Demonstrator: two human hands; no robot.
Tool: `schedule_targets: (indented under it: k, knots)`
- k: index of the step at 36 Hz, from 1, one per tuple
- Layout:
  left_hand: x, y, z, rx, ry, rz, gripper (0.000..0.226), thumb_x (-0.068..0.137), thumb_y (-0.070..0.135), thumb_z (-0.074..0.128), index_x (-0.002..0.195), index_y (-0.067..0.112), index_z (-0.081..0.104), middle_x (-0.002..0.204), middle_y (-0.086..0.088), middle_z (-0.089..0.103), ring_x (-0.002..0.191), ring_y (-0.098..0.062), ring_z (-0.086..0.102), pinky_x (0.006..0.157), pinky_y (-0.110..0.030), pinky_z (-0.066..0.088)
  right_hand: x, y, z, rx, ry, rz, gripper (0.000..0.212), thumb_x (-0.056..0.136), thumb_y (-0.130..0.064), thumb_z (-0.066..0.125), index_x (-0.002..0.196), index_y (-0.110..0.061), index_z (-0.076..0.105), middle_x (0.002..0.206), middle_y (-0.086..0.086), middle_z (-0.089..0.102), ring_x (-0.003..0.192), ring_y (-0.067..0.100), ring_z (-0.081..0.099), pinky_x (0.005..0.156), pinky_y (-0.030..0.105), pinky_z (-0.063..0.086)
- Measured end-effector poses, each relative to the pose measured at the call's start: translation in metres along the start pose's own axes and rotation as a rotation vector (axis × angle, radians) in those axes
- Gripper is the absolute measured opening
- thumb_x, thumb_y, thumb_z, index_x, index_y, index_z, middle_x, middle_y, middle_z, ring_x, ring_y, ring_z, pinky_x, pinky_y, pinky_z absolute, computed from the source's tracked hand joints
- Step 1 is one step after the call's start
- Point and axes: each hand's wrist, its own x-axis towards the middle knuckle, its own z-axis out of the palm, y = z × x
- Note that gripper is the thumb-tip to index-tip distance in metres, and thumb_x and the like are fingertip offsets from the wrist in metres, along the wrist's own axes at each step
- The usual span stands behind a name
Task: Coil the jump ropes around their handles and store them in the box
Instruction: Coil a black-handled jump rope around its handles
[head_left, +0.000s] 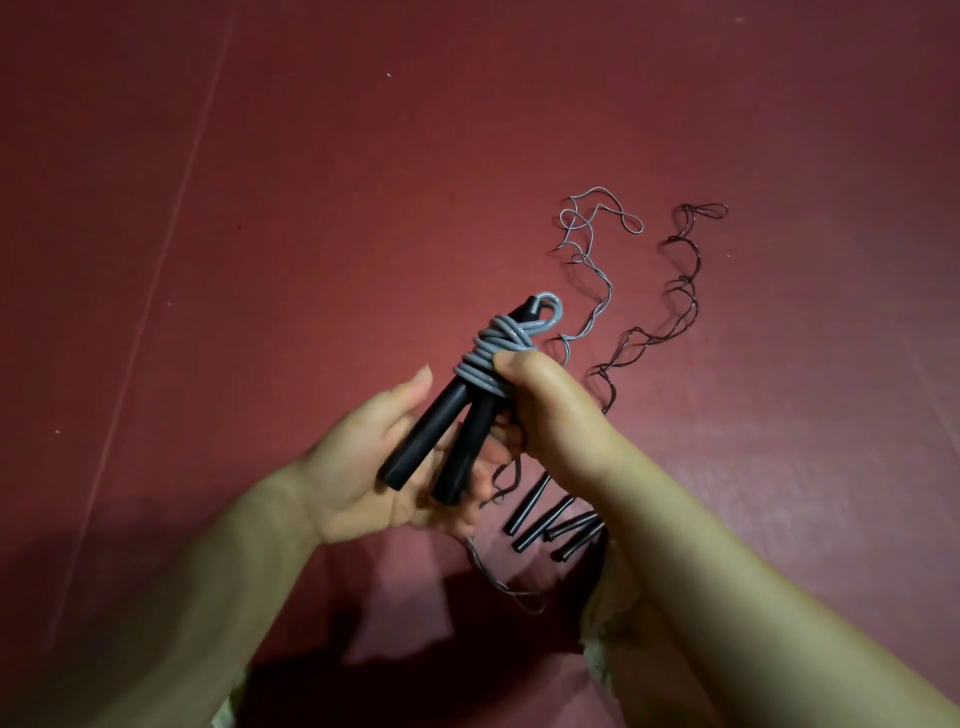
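Red floor (311, 208) under two uncoiled ropes (587, 280), black handles (550, 525).

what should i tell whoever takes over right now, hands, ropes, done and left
Left hand: open palm cradling the two black handles of the grey-corded jump rope.
Right hand: closed on the grey coil, thumb pinning it; a small end loop sticks out at the top.
On the dark red floor: one grey wavy rope, one dark brown wavy rope, their black handles by the right wrist.
Done: first rope coiled.
Left: box it, coil the other two. No box in view.
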Motion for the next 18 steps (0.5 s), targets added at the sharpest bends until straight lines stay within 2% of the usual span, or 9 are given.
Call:
schedule_targets:
  k: [3, 5, 7, 10, 12, 15, 18]
  knots:
    - [0.003, 0.000, 0.002, -0.041, 0.012, -0.009, 0.071, 0.078, 0.068, 0.028, 0.075, 0.008, 0.066, 0.061, -0.005, 0.050, 0.048, -0.019, 0.045, 0.052, -0.029, 0.039, 0.001, -0.002, -0.002, 0.019, -0.057, 0.013, 0.041, 0.065, -0.048, 0.054, 0.077, -0.011, 0.042, 0.058, 0.003, 0.032, 0.049, 0.015, 0.028, 0.048, 0.028, 0.020]
    - [0.005, 0.002, 0.001, 0.026, 0.091, 0.019, 0.067, 0.079, 0.067, 0.029, 0.076, 0.009, 0.062, 0.059, -0.004, 0.047, 0.046, -0.017, 0.039, 0.048, -0.027, 0.031, 0.000, -0.004, -0.003, 0.039, -0.061, 0.025, 0.031, 0.074, -0.043, 0.049, 0.074, -0.011, 0.047, 0.058, 0.003, 0.040, 0.045, 0.013, 0.035, 0.045, 0.026, 0.027]
    - [0.006, 0.002, -0.001, 0.107, 0.174, 0.058, 0.067, 0.086, 0.066, 0.025, 0.079, 0.010, 0.060, 0.058, -0.004, 0.046, 0.045, -0.016, 0.037, 0.047, -0.026, 0.026, 0.001, -0.004, -0.004, 0.021, -0.055, 0.025, 0.034, 0.079, -0.044, 0.046, 0.075, -0.011, 0.052, 0.059, 0.003, 0.046, 0.044, 0.012, 0.039, 0.043, 0.025, 0.033]
    - [0.009, 0.000, -0.002, 0.215, 0.336, 0.110, 0.068, 0.093, 0.063, 0.021, 0.078, 0.010, 0.060, 0.056, -0.003, 0.049, 0.042, -0.016, 0.039, 0.045, -0.024, 0.025, 0.000, -0.003, -0.003, -0.093, -0.030, 0.043, 0.043, 0.093, -0.049, 0.046, 0.073, -0.010, 0.053, 0.063, 0.006, 0.047, 0.045, 0.014, 0.041, 0.042, 0.024, 0.036]
    - [0.010, -0.001, -0.001, 0.288, 0.445, 0.136, 0.067, 0.095, 0.060, 0.021, 0.075, 0.010, 0.061, 0.054, -0.002, 0.051, 0.041, -0.015, 0.041, 0.044, -0.023, 0.025, -0.001, -0.003, -0.001, -0.169, 0.012, 0.064, 0.046, 0.101, -0.045, 0.039, 0.072, -0.011, 0.052, 0.062, 0.006, 0.047, 0.042, 0.013, 0.042, 0.042, 0.023, 0.036]
    - [0.012, -0.002, 0.000, 0.379, 0.543, 0.181, 0.064, 0.097, 0.057, 0.022, 0.072, 0.013, 0.062, 0.053, -0.001, 0.053, 0.041, -0.015, 0.043, 0.042, -0.021, 0.026, 0.000, -0.001, 0.004, -0.295, 0.087, 0.073, 0.052, 0.101, -0.047, 0.033, 0.071, -0.009, 0.054, 0.054, 0.003, 0.045, 0.040, 0.015, 0.043, 0.043, 0.025, 0.038]
    - [0.013, 0.000, -0.002, 0.483, 0.660, 0.242, 0.062, 0.097, 0.056, 0.029, 0.069, 0.011, 0.061, 0.053, -0.002, 0.052, 0.039, -0.013, 0.044, 0.039, -0.019, 0.032, 0.000, 0.004, 0.009, -0.446, 0.187, 0.060, 0.059, 0.100, -0.051, 0.031, 0.062, -0.010, 0.049, 0.047, 0.000, 0.042, 0.041, 0.017, 0.046, 0.054, 0.028, 0.042]
